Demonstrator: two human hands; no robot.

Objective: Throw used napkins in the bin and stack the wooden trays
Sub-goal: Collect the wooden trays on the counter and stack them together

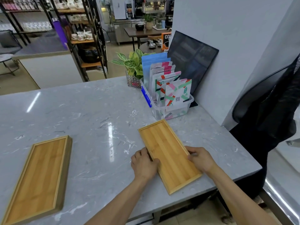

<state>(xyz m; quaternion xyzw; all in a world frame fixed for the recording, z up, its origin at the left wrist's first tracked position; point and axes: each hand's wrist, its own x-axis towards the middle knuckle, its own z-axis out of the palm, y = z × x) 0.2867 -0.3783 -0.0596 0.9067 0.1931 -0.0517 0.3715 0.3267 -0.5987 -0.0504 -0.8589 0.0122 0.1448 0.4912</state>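
While no napkins show anywhere on the tabletop [97, 111], I judge that part of the job finished, though no bin is in view to confirm it. On the far left lies a tray stack [40, 172], its layered edge suggesting several trays already nested, long axis running from the near-left corner away toward the upper right. Moving right, my left hand [144, 164] grips the left long rim of the single tray [168, 155], thumb over the inside, fingers curled on the outer edge. That tray lies flat near the tabletop's right front edge, its long axis slanting from far-left to near-right. My right hand [200, 159] clamps the opposite long rim the same way. Behind it stands a clear tub of packets [172, 101]. What remains, as I read it, is carrying this tray left onto the stack.
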